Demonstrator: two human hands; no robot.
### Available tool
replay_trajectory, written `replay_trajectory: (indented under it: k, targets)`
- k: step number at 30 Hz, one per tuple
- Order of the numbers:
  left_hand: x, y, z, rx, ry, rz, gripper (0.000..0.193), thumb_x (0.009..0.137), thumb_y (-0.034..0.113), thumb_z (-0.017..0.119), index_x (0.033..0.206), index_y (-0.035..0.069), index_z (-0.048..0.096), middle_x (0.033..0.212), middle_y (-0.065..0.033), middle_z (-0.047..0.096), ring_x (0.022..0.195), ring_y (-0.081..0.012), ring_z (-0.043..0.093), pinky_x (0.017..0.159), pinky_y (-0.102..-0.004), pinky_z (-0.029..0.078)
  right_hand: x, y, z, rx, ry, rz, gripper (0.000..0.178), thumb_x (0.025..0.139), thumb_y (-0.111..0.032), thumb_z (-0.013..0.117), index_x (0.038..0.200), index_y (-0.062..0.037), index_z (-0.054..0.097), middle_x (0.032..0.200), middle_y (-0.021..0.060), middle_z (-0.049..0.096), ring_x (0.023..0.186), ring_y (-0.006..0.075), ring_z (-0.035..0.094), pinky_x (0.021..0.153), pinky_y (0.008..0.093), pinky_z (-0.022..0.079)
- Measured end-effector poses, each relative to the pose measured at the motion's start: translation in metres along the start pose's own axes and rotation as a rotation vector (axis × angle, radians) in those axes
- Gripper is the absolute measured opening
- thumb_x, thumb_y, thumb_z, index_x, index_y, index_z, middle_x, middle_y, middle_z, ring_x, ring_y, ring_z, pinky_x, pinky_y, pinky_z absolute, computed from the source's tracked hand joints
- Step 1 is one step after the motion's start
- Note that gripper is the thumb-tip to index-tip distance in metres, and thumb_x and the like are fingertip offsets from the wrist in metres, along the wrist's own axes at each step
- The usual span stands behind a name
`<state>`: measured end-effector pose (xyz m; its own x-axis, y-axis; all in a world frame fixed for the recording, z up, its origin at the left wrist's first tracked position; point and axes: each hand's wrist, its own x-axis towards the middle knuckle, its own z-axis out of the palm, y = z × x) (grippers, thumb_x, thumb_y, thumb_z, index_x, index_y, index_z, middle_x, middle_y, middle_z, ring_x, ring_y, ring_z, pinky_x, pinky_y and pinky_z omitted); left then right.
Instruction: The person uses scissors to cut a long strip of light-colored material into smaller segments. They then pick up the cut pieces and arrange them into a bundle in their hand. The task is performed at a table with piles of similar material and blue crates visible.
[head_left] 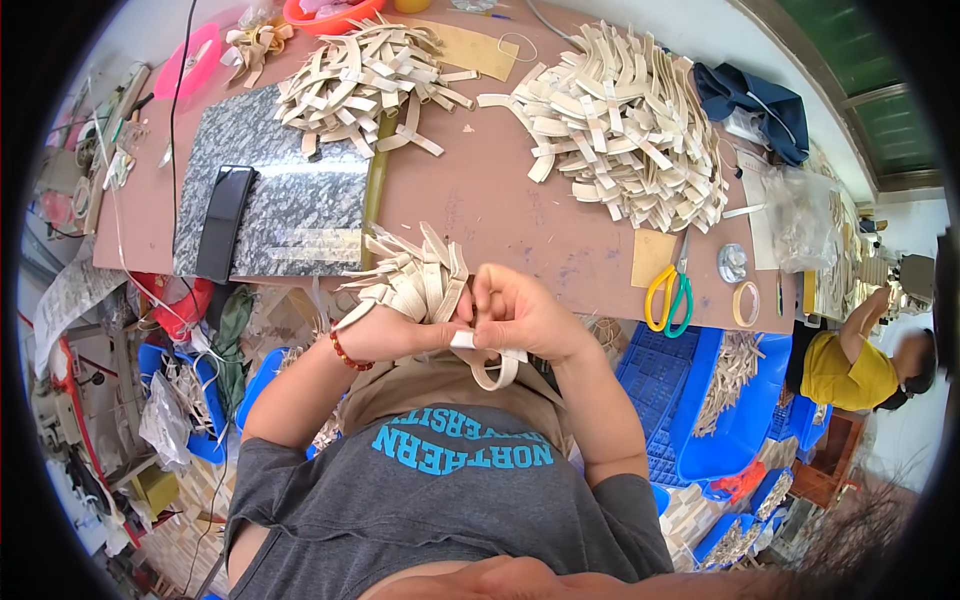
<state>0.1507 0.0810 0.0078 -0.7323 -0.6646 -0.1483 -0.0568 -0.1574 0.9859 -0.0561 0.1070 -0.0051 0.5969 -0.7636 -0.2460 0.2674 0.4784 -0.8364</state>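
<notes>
Close to my body, at the table's front edge, my left hand (400, 335) is closed around a bundle of cream fabric straps (425, 280). Its thumb reaches right and presses on the white end of one looped strap (493, 372). From the other side my right hand (525, 315) pinches that same strap, thumb against fingers. The loop hangs below both thumbs. Past my hands lie two heaps of similar straps, a smaller pile (360, 85) to the left and a larger pile (625, 125) to the right.
A dark phone (226, 222) lies on a grey speckled slab (290, 190). Scissors (670, 298) with yellow and green handles and a tape roll (746, 303) rest on the brown table (460, 190). Blue bins (725, 440) stand lower right. Another person in yellow (850, 370) is at far right.
</notes>
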Motion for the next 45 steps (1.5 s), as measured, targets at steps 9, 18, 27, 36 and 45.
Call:
replay_trajectory:
  k: [9,18,27,36,45]
  targets:
    - [-0.01,0.005,0.029,-0.041,0.388,-0.005,0.022,0.087,0.005,0.057,0.107,0.003,0.05,0.093,-0.0038,0.055,0.086,-0.0098,0.055,0.074,-0.0241,0.047,-0.008,-0.016,0.027,-1.383,0.59,-0.771,0.025,0.063,-0.028,0.076,0.08,-0.0172,0.061,0.087,-0.0042,0.057,0.097,0.022,0.05,0.095,0.0518,0.026]
    - [-0.008,-0.014,0.033,0.174,0.42,0.107,0.024,0.089,0.004,0.053,0.113,0.003,0.054,0.096,-0.0041,0.058,0.091,-0.0121,0.055,0.079,-0.0268,0.046,-0.006,0.007,0.032,-1.488,0.804,-0.975,0.018,0.067,-0.015,0.072,0.082,-0.0199,0.062,0.088,-0.0043,0.056,0.1,0.0217,0.049,0.101,0.0518,0.021]
    - [-0.004,-0.008,0.042,0.414,0.351,0.15,0.018,0.087,0.002,0.048,0.102,0.003,0.058,0.086,-0.0079,0.058,0.08,-0.0167,0.057,0.07,-0.0301,0.045,-0.007,0.033,0.027,-1.365,0.837,-1.058,0.012,0.074,-0.019,0.07,0.08,-0.0176,0.06,0.089,0.0004,0.045,0.088,0.0215,0.045,0.082,0.0417,0.032]
    - [0.006,-0.024,0.045,0.352,0.435,0.18,0.015,0.089,0.006,0.05,0.1,0.001,0.058,0.089,-0.005,0.058,0.08,-0.0128,0.055,0.07,-0.0275,0.045,-0.01,0.031,0.02,-1.331,0.71,-1.094,0.009,0.078,-0.012,0.065,0.082,-0.0112,0.058,0.092,0.0063,0.043,0.088,0.0214,0.044,0.082,0.036,0.033]
    - [-0.003,-0.024,0.036,0.316,0.275,0.066,0.023,0.091,0.005,0.047,0.111,0.003,0.058,0.097,-0.0047,0.062,0.088,-0.0114,0.057,0.076,-0.0276,0.047,-0.007,0.027,0.027,-0.421,0.654,-0.674,0.009,0.081,-0.003,0.059,0.085,-0.0017,0.052,0.104,0.0101,0.047,0.096,0.0154,0.044,0.087,0.029,0.037]
